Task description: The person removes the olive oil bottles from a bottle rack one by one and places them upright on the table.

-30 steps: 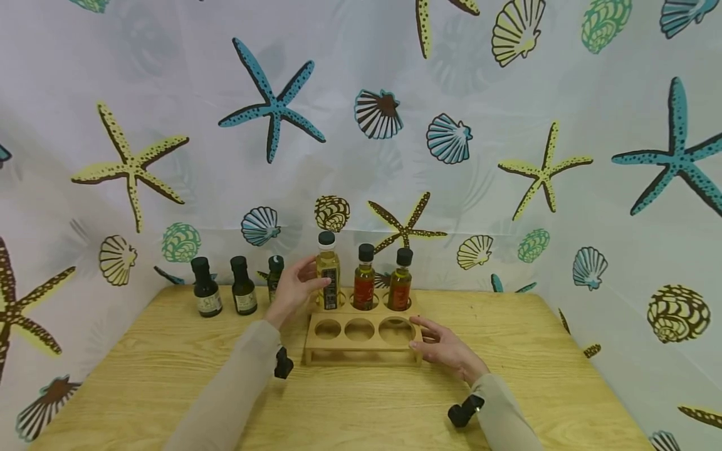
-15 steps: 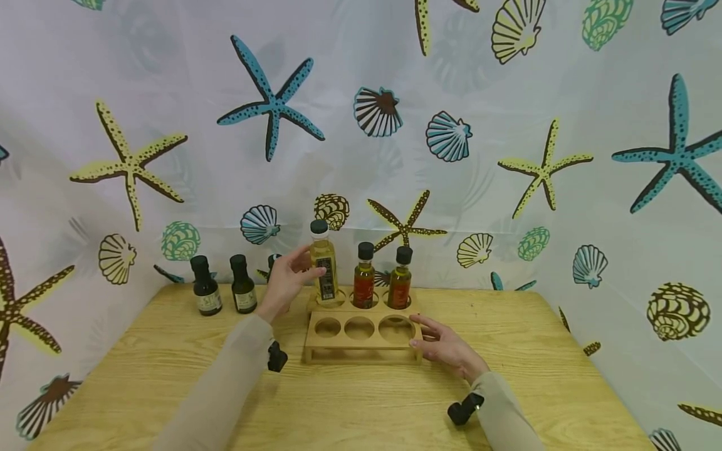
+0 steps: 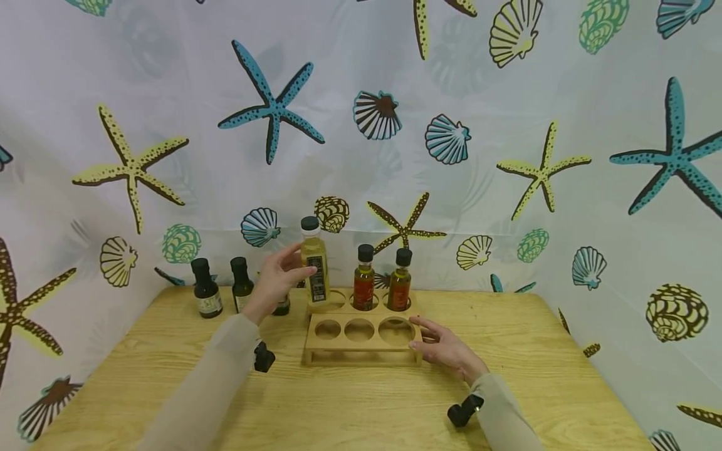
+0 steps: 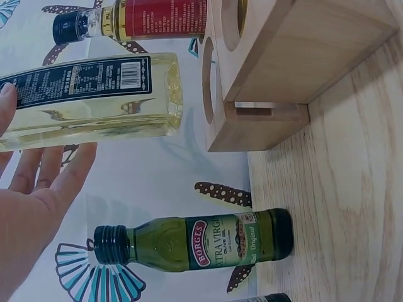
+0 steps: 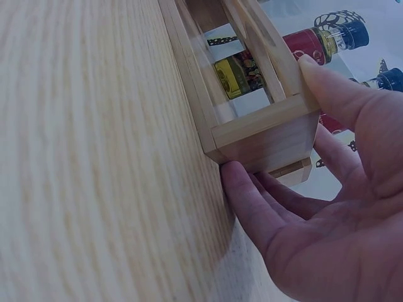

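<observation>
Toward the counter (image 3: 496,388)'s back left corner stand three capped bottles (image 3: 207,294); the left hand (image 3: 274,282) grips a tilted, black-labelled yellow bottle (image 3: 316,275), the right hand (image 3: 448,354) the rack (image 3: 361,344)'s end.

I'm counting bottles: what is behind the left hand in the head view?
A green bottle left of the wooden rack shows its lower end, and the dark bottle beside it is partly covered. The left hand hides the green bottle's upper part there.

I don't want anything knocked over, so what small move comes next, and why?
Perhaps ease the clear bottle of pale yellow oil left, kept high: your left hand has lifted it off the tan wooden rack, and a green glass Borges bottle stands nearby.
</observation>
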Motion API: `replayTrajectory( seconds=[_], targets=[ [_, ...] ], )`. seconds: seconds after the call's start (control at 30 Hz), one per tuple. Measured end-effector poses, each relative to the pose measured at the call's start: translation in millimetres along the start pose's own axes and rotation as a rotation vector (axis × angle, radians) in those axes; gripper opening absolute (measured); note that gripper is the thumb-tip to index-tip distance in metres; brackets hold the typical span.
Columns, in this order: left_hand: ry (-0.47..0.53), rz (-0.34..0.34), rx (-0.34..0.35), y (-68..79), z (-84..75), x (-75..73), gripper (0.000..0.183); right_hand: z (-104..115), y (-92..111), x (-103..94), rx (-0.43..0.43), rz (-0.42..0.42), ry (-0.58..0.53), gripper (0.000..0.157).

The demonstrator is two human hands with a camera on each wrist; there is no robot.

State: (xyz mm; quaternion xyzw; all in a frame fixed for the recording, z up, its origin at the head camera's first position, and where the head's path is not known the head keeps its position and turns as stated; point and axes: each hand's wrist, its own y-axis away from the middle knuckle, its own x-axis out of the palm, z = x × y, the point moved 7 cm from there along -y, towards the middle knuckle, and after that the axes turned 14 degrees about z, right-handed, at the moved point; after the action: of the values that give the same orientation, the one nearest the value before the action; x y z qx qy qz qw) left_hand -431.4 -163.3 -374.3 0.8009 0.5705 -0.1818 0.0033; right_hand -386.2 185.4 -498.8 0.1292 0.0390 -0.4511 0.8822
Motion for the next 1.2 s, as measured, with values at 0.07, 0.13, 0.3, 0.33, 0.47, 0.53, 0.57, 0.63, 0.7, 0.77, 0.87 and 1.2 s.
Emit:
replayTrajectory(
  seconds=[0.07, 0.13, 0.3, 0.33, 0.47, 0.53, 0.57, 0.63, 0.7, 0.77, 0.87, 1.2],
  targets=[
    [-0.007, 0.011, -0.016, 2.7, 1.3, -1.7, 0.08, -0.5, 0.0, 0.6, 0.0, 0.004, -0.001, 0.065],
    [-0.014, 0.018, -0.025, 5.9, 2.4, -3.8, 0.08, -0.9, -0.1, 1.2, -0.001, 0.008, -0.003, 0.065],
    [-0.01, 0.011, -0.04, 14.7, 5.2, -11.0, 0.079, -1.6, -0.6, 1.5, 0.0, 0.007, -0.001, 0.065],
    [-0.007, 0.005, -0.043, 16.2, 6.2, -12.9, 0.079, -1.8, -0.6, 1.4, 0.001, 0.006, 0.001, 0.066],
    [-0.022, -0.012, -0.051, 20.4, 10.2, -20.7, 0.081, -2.7, -0.6, 1.3, -0.002, 0.006, -0.002, 0.066],
    [-0.043, -0.014, -0.056, 22.4, 10.6, -23.5, 0.082, -2.6, -0.6, 1.7, -0.002, 0.005, -0.009, 0.066],
    [-0.047, -0.011, -0.059, 23.5, 10.8, -24.5, 0.083, -2.7, -0.7, 1.8, -0.003, 0.005, -0.012, 0.066],
    [-0.058, -0.004, -0.061, 26.5, 10.5, -26.4, 0.083, -2.6, -0.8, 2.0, -0.004, 0.005, -0.016, 0.066],
    [-0.06, 0.01, -0.06, 29.4, 10.8, -27.8, 0.084, -3.4, -1.3, 1.8, 0.0, 0.003, -0.02, 0.066],
    [-0.058, 0.022, -0.059, 32.1, 11.6, -29.2, 0.084, -3.8, -1.9, 1.3, 0.0, 0.0, -0.017, 0.066],
    [-0.057, 0.027, -0.068, 36.6, 14.7, -32.1, 0.085, -4.1, -2.7, 0.3, 0.001, -0.004, -0.023, 0.067],
    [-0.056, 0.058, -0.113, 51.9, 28.4, -35.1, 0.088, -2.6, -1.0, -0.2, 0.013, -0.005, -0.031, 0.066]
  ],
)
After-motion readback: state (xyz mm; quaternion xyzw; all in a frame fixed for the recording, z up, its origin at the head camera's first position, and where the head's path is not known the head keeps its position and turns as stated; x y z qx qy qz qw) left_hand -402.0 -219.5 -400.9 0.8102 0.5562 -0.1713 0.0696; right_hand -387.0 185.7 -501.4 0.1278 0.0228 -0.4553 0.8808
